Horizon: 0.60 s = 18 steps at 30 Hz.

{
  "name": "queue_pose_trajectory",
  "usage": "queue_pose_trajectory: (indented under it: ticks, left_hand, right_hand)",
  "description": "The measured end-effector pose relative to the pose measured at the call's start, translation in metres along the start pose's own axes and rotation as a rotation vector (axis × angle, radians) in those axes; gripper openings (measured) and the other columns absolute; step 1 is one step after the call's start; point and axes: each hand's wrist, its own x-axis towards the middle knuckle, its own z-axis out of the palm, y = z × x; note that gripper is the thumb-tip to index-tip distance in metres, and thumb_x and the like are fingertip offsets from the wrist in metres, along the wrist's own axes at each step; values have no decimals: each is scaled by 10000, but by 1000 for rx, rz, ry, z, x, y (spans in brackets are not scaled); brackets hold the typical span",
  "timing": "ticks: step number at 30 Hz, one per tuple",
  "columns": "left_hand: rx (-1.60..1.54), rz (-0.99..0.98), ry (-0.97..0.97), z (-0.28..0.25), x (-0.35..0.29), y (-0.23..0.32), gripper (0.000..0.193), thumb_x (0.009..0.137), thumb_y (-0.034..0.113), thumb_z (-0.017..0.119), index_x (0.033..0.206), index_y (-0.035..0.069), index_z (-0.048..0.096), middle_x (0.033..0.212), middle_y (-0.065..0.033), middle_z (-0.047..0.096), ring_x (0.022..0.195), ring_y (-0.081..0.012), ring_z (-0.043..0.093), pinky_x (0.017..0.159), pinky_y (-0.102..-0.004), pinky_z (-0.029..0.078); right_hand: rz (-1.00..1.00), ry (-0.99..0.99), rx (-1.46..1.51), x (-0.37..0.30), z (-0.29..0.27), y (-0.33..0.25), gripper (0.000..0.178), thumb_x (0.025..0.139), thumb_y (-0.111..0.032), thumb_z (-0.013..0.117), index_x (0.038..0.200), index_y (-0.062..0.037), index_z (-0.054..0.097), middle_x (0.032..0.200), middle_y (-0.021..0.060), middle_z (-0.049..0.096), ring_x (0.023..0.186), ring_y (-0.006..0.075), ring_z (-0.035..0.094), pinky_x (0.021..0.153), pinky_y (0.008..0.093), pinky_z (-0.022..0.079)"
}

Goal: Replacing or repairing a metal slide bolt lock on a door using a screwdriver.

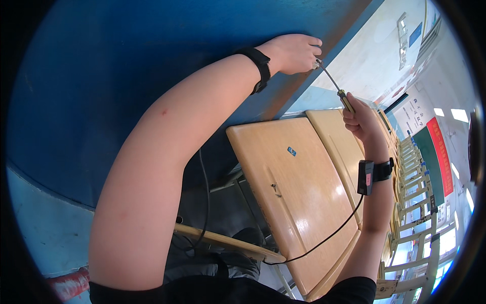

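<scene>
My right hand (pixel 358 119) is wrapped round the handle of a screwdriver (pixel 346 101), which has a black and yellow grip and a thin metal shaft. Its shaft slants up and left to a small metal fitting (pixel 316 64) at the edge of a blue door-like panel (pixel 152 40). Against that edge, my left hand (pixel 293 53) has its fingers closed about the fitting. The fitting's exact kind is too small to tell, and my fingers partly cover it. The screwdriver's tip meets or nearly meets it.
Wooden desks (pixel 283 167) run in a row below and to the right. A black cable (pixel 334 230) hangs from the device (pixel 365 177) on my right wrist. Stacked pale chairs (pixel 417 213) stand at far right. A white wall (pixel 374 55) lies beyond the panel.
</scene>
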Motion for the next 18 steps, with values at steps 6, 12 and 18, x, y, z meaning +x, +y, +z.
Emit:
queue_pose_trajectory:
  ticks: [6, 12, 18]
  left_hand:
    - [64, -42, 144, 10, -1, 2, 134, 849, 174, 626, 786, 183, 744, 922, 90, 707, 1113, -123, 554, 1118, -317, 310]
    - [34, -11, 65, 1, 1, 0, 163, 880, 133, 578, 953, 139, 724, 998, 52, 696, 1169, -147, 551, 1148, -343, 299]
    - [2, -17, 55, 1, 1, 1, 156, 865, 120, 578, 914, 133, 725, 997, 56, 694, 1156, -142, 552, 1143, -341, 303]
  right_hand:
    - [-334, 378, -560, 0, 7, 8, 244, 886, -258, 720, 957, -81, 569, 669, 21, 557, 507, 81, 455, 457, 216, 346]
    - [-1224, 815, -1555, 1, 5, 15, 212, 885, -268, 697, 925, -85, 598, 731, 52, 589, 635, 171, 598, 527, 284, 478]
    - [-1148, 824, -1785, 8, 2, 30, 299, 954, -343, 595, 788, -111, 504, 603, 40, 542, 472, 235, 586, 419, 350, 452]
